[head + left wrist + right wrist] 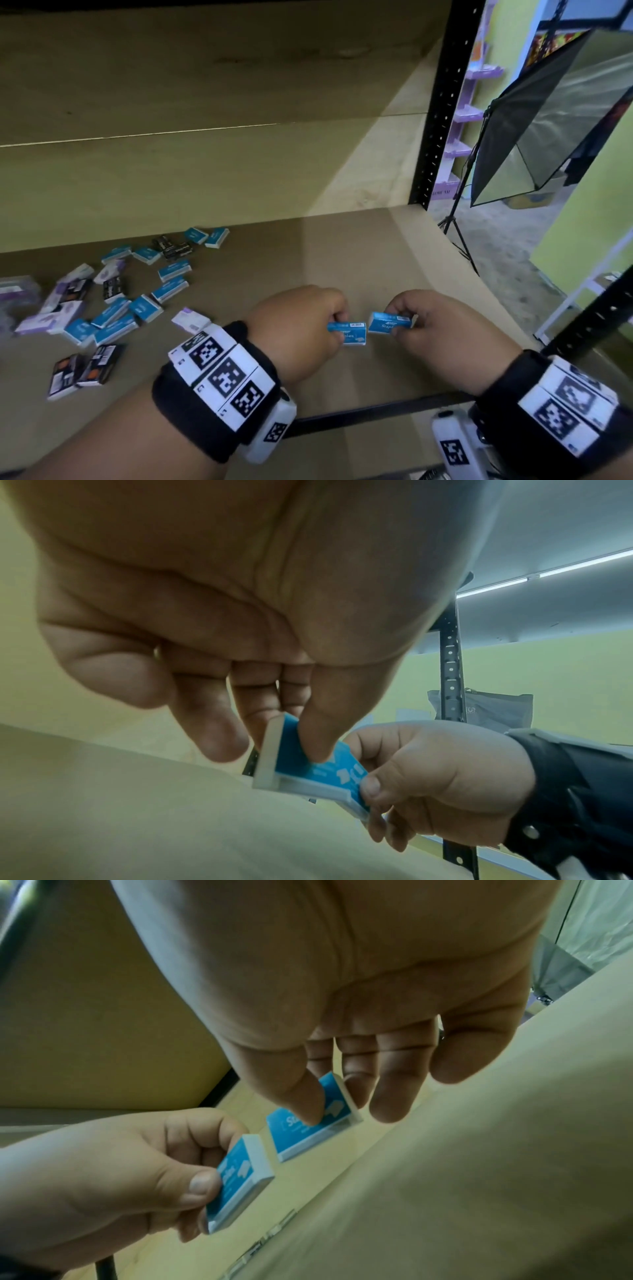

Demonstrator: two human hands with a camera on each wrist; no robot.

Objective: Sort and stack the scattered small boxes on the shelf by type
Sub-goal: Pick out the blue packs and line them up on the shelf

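Two small blue staples boxes are held side by side over the brown shelf board, near its front edge. My left hand pinches the left blue box between thumb and fingers, as the left wrist view and the right wrist view also show. The right blue box is pinched the same way by my right hand, with the thumb on its printed face. A narrow gap separates the two boxes. Whether either touches the board I cannot tell.
Several blue boxes, purple-and-white boxes and black boxes lie scattered on the shelf's left half. One purple-and-white box lies close to my left wrist. A black upright post and a softbox light stand at the right.
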